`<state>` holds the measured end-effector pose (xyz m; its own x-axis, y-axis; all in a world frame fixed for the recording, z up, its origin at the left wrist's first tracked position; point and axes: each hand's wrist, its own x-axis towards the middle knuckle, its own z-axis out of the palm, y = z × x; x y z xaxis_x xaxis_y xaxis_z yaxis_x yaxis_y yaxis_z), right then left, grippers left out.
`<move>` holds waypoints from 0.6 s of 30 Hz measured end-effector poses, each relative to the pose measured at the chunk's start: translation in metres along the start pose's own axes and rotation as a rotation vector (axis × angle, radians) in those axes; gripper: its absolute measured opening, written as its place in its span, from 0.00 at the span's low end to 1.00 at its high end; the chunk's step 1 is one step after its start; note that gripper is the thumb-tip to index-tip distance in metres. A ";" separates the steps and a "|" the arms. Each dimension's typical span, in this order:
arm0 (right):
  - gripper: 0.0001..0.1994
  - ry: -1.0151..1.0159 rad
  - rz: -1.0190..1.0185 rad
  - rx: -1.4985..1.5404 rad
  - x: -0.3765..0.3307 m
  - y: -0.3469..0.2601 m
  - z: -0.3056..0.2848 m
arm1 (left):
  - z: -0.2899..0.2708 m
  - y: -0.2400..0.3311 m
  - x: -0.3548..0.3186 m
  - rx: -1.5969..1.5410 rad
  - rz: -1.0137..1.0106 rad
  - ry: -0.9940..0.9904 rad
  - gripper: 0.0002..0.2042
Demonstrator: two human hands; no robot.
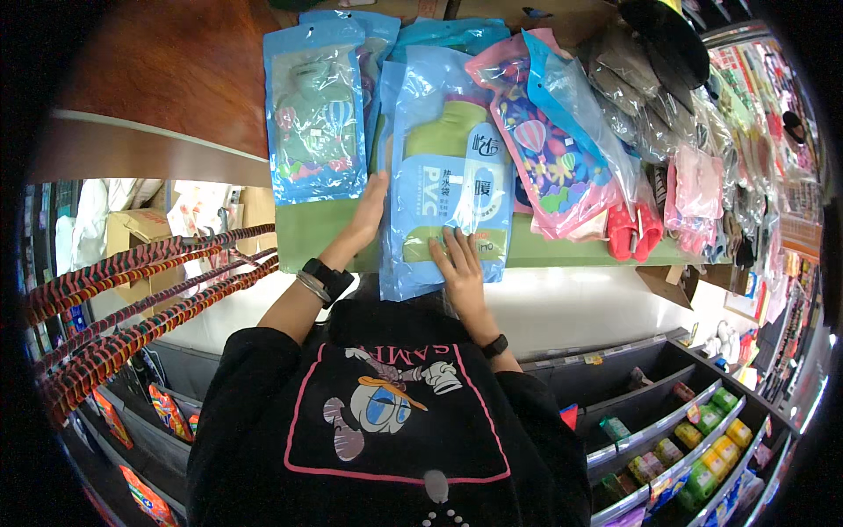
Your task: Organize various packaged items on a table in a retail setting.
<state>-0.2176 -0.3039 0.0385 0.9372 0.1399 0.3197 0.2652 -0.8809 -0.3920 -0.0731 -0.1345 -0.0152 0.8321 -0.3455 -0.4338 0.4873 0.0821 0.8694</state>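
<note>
A green hot-water bottle [443, 132] lies in a blue-edged clear plastic pouch at the middle of the green surface. My right hand [459, 263] rests flat on the pouch's lower part, fingers apart. Along the pouch's left edge, my left hand [369, 215] points away from me with straightened fingers, partly hidden at that edge. Left of it lies another blue-edged pouch [316, 114], holding a pale green hot-water bottle with balloon pictures. To the right, a pink-edged pouch [553, 145] holds a dark blue one with flower and balloon prints.
Bagged goods [628, 70] are heaped at the back right, beside red slippers [634, 233]. A brown wooden surface [176, 70] borders the left. Striped wrapped bars [158, 338] cross below it. Shelf bins [676, 422] with small coloured packs stand at lower right.
</note>
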 end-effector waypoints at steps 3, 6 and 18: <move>0.21 0.025 0.014 0.057 -0.002 -0.003 0.002 | 0.011 0.008 -0.003 0.201 -0.160 0.134 0.43; 0.21 -0.023 -0.077 0.067 0.000 0.000 0.000 | 0.007 0.015 -0.003 -0.156 -0.206 -0.079 0.43; 0.23 -0.223 -0.094 -0.038 -0.012 -0.007 0.006 | 0.022 0.017 -0.009 -0.010 -0.076 0.046 0.26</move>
<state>-0.2290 -0.2965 0.0323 0.9368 0.3148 0.1529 0.3488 -0.8751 -0.3356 -0.0779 -0.1507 0.0089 0.8036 -0.3080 -0.5093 0.5523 0.0669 0.8309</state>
